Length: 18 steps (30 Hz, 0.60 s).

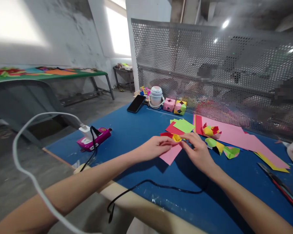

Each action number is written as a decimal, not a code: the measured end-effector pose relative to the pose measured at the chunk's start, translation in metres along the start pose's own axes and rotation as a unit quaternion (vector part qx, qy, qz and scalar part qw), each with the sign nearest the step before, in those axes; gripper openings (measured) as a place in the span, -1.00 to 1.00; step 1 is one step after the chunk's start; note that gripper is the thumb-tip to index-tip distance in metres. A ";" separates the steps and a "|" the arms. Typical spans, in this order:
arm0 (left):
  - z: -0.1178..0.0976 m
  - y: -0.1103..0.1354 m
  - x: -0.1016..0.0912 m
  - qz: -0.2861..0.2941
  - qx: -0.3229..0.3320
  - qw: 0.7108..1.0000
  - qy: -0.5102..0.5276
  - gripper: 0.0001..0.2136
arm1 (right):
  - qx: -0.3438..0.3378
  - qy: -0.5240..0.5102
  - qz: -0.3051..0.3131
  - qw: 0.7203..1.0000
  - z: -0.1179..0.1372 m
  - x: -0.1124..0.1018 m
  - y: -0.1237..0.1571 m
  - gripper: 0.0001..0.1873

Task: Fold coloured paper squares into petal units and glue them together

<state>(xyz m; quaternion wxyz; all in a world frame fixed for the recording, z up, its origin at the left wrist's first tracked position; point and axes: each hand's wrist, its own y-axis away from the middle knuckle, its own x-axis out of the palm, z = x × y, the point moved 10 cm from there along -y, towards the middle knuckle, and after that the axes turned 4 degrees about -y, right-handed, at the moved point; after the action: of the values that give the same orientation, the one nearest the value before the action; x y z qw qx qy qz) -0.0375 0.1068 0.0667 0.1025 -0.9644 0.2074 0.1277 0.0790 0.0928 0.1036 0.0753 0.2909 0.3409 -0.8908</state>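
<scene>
A folded paper piece (171,155), pink with yellow and red parts, is held above the blue table between both hands. My left hand (155,148) pinches its left side, fingers closed. On its right side, my right hand (196,151) grips the edge between thumb and fingers. The fingertips cover part of the folds. Just beyond the hands lie green paper squares (184,125) and a red sheet (170,128). To the right sit a red, yellow and pink folded form (211,131) and some green and yellow folded pieces (231,152).
A purple power strip (97,138) with a white plug stands at left. A black cable (158,186) crosses the table front. Beyond are a phone (136,103), a white jug (156,97) and paper cubes (180,107). Scissors (280,187) lie right; a perforated metal screen (210,71) rises behind.
</scene>
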 end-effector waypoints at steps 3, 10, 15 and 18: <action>0.005 -0.004 -0.007 -0.073 -0.025 0.997 0.016 -0.74 | 0.136 -0.123 -0.107 0.977 -0.030 -0.003 0.006 -0.55; 0.035 -0.008 -0.005 -0.162 -0.104 0.947 0.257 -0.81 | 0.276 -0.328 -0.090 0.899 -0.065 0.035 0.015 -0.72; 0.054 -0.015 0.001 -0.165 -0.137 0.904 0.370 -0.75 | 0.273 -0.343 -0.123 0.890 -0.070 0.031 0.021 -0.77; 0.059 -0.018 0.007 -0.130 -0.151 0.910 0.363 -0.76 | 0.288 -0.373 -0.122 0.873 -0.073 0.038 0.025 -0.75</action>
<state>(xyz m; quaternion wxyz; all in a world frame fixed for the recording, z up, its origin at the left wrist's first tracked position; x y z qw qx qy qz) -0.0362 0.1351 0.0114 -0.1107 -0.9666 0.0817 -0.2162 0.0899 0.1237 0.0242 0.0006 -0.0980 0.0483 -0.9940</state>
